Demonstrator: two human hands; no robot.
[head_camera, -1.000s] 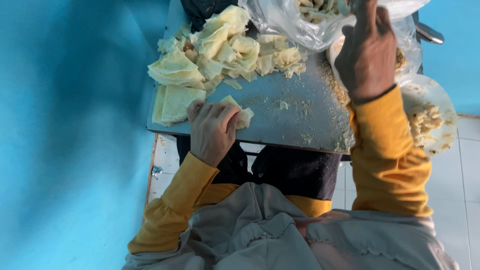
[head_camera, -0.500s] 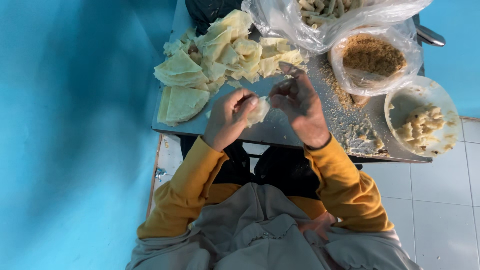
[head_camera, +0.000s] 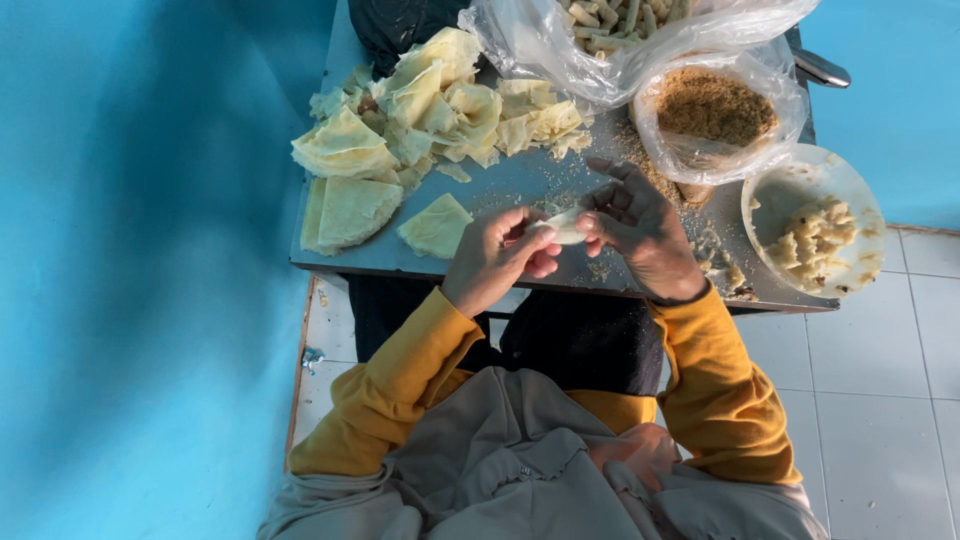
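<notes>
Wrappers (head_camera: 420, 110) piled on the tabletop's (head_camera: 520, 180) left side, crumb bag (head_camera: 715, 110) right, bowl (head_camera: 812, 225) at the right edge, nearer than the bag.

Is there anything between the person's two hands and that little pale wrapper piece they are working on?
Nothing visible does. The left hand and the right hand both pinch the pale wrapper piece directly, holding it above the grey table, with the loose wrapper pile lying apart, farther back.
</notes>
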